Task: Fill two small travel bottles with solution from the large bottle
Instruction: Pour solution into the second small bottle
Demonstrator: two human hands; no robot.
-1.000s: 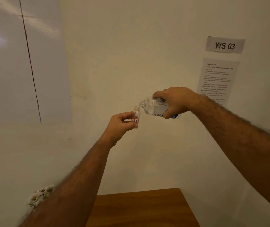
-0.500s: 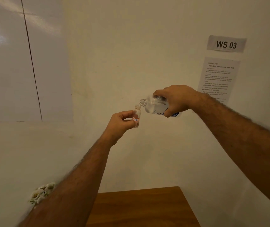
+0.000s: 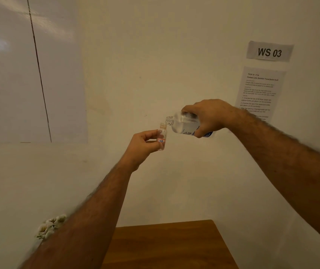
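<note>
My left hand pinches a small clear travel bottle upright in the air; it has a small red-edged label and an open neck. My right hand grips the large clear bottle tipped on its side, its open mouth pointing left, right above the small bottle's neck. Clear liquid lies in the large bottle. Both are held high in front of the wall, well above the table. No second travel bottle is in view.
A brown wooden table shows at the bottom centre. White flowers sit at its left, partly behind my left forearm. On the wall at right hang a "WS 03" sign and a printed instruction sheet.
The large bottle's mouth has come closer to the small bottle's neck. Both hands have stayed nearly in place; the view has shifted slightly.
</note>
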